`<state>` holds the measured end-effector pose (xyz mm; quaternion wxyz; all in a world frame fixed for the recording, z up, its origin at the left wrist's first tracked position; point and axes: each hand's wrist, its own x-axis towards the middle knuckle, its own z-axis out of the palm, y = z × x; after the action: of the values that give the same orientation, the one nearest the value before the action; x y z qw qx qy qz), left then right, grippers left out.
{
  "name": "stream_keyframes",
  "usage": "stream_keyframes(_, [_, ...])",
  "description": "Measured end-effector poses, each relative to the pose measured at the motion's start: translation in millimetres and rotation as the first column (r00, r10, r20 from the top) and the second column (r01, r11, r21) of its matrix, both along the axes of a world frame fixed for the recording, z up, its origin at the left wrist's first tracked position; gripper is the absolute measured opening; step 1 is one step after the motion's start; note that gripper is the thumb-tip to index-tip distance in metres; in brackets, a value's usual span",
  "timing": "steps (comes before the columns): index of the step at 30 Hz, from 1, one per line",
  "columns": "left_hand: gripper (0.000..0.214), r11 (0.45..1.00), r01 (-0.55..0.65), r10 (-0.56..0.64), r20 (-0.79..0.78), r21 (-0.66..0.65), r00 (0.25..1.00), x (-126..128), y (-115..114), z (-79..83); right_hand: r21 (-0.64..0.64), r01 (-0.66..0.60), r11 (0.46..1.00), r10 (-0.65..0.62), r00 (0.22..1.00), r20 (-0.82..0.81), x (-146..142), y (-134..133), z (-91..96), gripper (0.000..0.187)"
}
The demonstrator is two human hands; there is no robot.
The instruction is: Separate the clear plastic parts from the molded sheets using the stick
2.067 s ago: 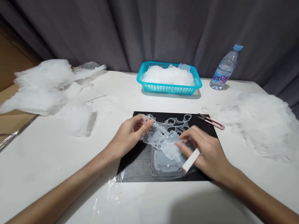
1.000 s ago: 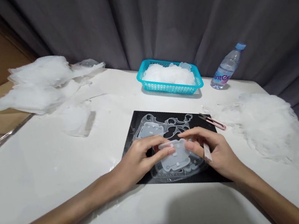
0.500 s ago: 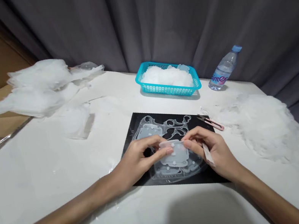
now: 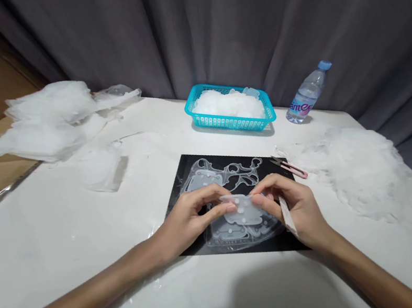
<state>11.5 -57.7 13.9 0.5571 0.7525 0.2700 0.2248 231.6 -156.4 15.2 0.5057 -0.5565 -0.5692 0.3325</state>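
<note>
A black mat lies on the white table, and a translucent moulded silicone sheet is spread over it. My left hand and my right hand both pinch one small translucent silicone piece with round studs, held just above the sheet. The left fingers grip its left edge, the right fingers its right edge. A thin white stick-like tool is also tucked in my right hand.
A turquoise basket full of white pieces stands behind the mat. A plastic water bottle lies at the back right. Pink snips rest beside the mat. White scraps pile at right, clear sheets at back left.
My left hand let go of the sheet's far corner and came to the small piece. Both hands lifted it off the sheet and shifted their pinch along its edges. The white tool turned within my right hand.
</note>
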Motion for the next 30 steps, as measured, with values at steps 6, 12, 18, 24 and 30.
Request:
stream_keyframes(6, [0.014, 0.995, -0.099, 0.098, 0.097, 0.012, 0.99, 2, 1, 2.3, -0.009, 0.012, 1.0, -0.01, 0.97, 0.243, 2, 2, -1.3, 0.015])
stream_keyframes(12, [0.019, 0.984, -0.043, 0.042, 0.009, 0.172, 0.999, -1, 0, 1.1, 0.113, -0.034, 0.993, 0.005, 0.969, 0.248, -8, 5, -2.4, 0.021])
stream_keyframes(18, [0.02, 0.977, -0.028, 0.022, 0.028, 0.211, 0.999, 0, -4, 0.5, 0.119, -0.022, 0.993, 0.0, 0.984, 0.18, -10, 4, -1.2, 0.006])
stream_keyframes(24, [0.02, 0.978, -0.023, 0.008, 0.072, 0.206, 0.997, 0, -4, 6.1, 0.073, 0.008, 0.997, -0.019, 0.988, 0.153, -10, 2, -2.2, 0.006])
stream_keyframes(30, [0.03, 0.991, -0.044, 0.052, -0.067, 0.123, 0.996, -1, -4, 3.2, -0.009, 0.006, 1.0, -0.006, 1.0, -0.014, -6, 2, -12.5, 0.022])
